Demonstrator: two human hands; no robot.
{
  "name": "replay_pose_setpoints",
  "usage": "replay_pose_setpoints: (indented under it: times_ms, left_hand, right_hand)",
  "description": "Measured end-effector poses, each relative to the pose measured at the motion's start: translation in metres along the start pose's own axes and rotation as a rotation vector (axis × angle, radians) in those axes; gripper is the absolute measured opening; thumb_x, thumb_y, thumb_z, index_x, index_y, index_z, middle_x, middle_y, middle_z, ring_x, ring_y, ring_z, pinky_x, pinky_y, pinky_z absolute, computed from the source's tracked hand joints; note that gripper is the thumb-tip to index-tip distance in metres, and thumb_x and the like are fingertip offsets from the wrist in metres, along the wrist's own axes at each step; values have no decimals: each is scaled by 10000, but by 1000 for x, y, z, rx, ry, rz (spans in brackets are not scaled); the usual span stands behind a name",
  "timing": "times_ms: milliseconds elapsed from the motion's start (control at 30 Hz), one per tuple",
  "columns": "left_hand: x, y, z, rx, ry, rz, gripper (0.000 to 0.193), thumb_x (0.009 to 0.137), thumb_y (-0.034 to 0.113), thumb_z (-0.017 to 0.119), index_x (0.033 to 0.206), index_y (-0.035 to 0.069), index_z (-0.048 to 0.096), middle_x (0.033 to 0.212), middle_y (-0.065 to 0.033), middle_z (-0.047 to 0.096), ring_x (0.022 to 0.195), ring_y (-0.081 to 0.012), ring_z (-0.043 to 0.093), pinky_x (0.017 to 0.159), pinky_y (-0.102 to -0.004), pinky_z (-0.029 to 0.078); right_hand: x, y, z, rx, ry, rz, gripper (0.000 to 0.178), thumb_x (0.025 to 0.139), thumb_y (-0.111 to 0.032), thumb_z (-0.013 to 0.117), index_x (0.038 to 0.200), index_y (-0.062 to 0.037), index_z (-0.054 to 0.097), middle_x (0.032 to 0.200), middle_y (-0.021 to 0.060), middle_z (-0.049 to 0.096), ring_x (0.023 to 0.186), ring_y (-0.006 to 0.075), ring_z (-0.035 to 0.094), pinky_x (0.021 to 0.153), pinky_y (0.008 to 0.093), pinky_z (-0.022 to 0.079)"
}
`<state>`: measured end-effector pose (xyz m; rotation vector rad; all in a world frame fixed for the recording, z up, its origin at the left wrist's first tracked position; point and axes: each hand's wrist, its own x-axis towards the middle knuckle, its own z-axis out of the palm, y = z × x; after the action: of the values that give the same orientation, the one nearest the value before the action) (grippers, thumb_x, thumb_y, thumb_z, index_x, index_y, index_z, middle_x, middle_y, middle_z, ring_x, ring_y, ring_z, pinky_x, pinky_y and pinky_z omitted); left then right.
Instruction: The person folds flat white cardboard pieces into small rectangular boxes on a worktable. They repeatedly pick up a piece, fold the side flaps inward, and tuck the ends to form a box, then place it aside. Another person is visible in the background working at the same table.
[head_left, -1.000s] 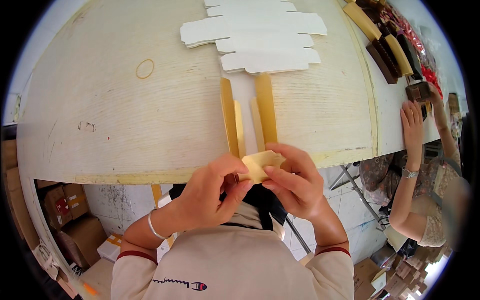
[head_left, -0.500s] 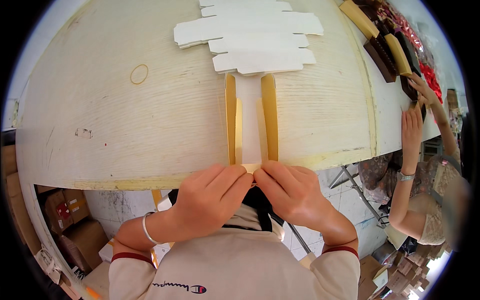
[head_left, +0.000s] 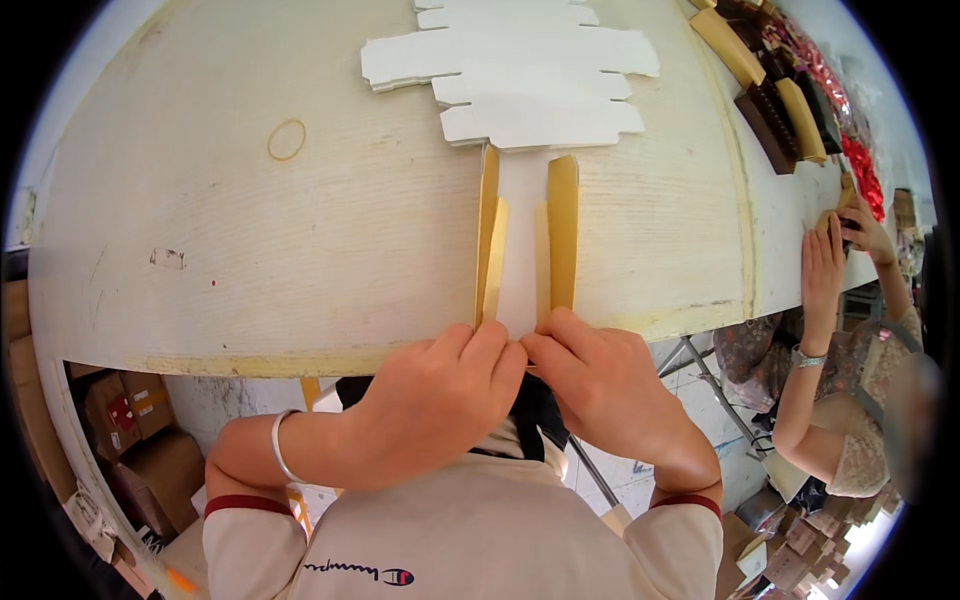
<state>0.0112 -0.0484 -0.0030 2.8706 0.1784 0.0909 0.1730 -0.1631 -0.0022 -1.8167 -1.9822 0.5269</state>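
Note:
A partly folded cardboard box blank [head_left: 564,235] lies lengthwise before me, its white inner face up and its gold side walls standing. My left hand [head_left: 440,395] and my right hand [head_left: 605,380] meet at its near end, over the table's front edge. Both are closed, with fingers and thumbs pinching the box's near end and its wall corners. The fingers hide that end. Just beyond the box's far end rests a stack of flat white box blanks [head_left: 530,80] with slotted flaps.
A rubber band [head_left: 304,137] lies on the pale wooden table [head_left: 200,230] to the left. At the right, a co-worker's hands [head_left: 822,265] work beside gold and dark brown boxes [head_left: 768,125] and red shiny material [head_left: 858,165]. Brown cartons [head_left: 150,410] sit below the table at left.
The box's gold side walls now stand closer together at the near end. My hands have shifted slightly right, and the near-end flap seen before is now covered by my fingers.

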Motion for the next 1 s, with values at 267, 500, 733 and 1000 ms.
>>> replay_pose_setpoints:
  times_ms: [267, 500, 733, 1000]
  left_hand:
    - [3, -34, -2, -64, 255, 205, 190, 690, 103, 706, 856, 47, 634, 987, -71, 556, 759, -187, 556, 560, -283, 481]
    - [2, -45, -1, -163, 146, 241, 183, 693, 95, 695, 846, 55, 602, 962, -42, 541, 727, -181, 527, 583, -276, 470]
    - [7, -43, -3, -263, 76, 277, 134, 753, 53, 666, 861, 37, 589, 907, -52, 557, 724, -205, 546, 590, -296, 468]
    - [1, -29, 6, -523, 157, 89, 104, 784, -4, 624, 874, 35, 590, 867, -80, 587, 786, -264, 568, 641, -344, 481]
  right_hand:
    - [3, 8, -9, -88, 91, -149, 130, 731, -38, 608, 841, -4, 546, 898, 95, 465, 768, 211, 558, 631, 318, 470]
    - [6, 12, -4, -154, 57, -193, 117, 711, -41, 610, 786, -7, 527, 907, 94, 452, 745, 202, 526, 620, 319, 455]
    - [10, 8, -5, -75, -49, -122, 124, 712, -8, 602, 811, -9, 528, 902, 100, 463, 754, 229, 521, 636, 342, 456]
    - [8, -1, 11, 154, 94, 1, 236, 711, 63, 622, 935, 23, 558, 972, 140, 492, 848, 319, 552, 682, 386, 485]
